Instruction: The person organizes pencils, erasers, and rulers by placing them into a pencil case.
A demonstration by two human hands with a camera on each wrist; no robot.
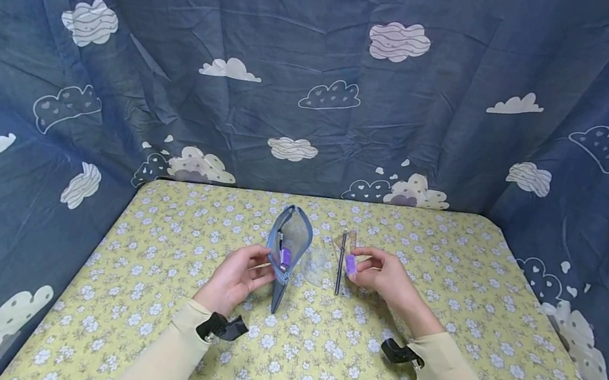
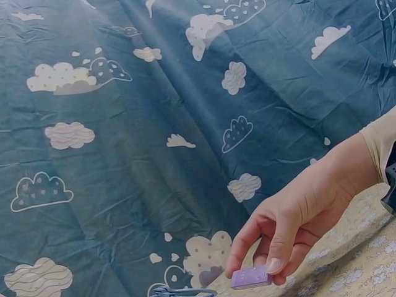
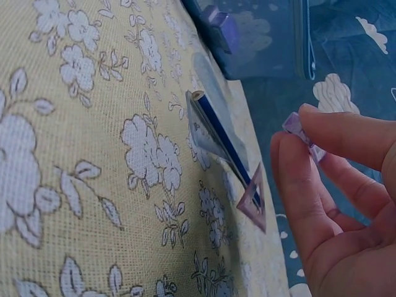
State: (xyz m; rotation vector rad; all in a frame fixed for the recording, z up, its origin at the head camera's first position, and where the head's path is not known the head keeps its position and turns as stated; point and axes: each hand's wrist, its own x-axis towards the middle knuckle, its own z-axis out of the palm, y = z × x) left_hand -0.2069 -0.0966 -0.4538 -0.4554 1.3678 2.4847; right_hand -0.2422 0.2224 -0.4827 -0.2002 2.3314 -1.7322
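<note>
My left hand grips the near left side of a blue zip pencil case, which stands with its mouth unzipped. Inside it lie a purple block and a slim pen-like item. Between thumb and fingertips, my right hand pinches a small purple eraser, held above the cloth; the left wrist view shows the eraser from the side. Just left of that hand, a dark blue pencil lies across a clear set square. In the left wrist view, only a strip of the case's rim shows.
A clear, rounded plastic piece, perhaps a protractor, lies between the case and the pencil. Yellow flowered cloth covers the table. Dark blue cloud-print curtains hang behind and at both sides.
</note>
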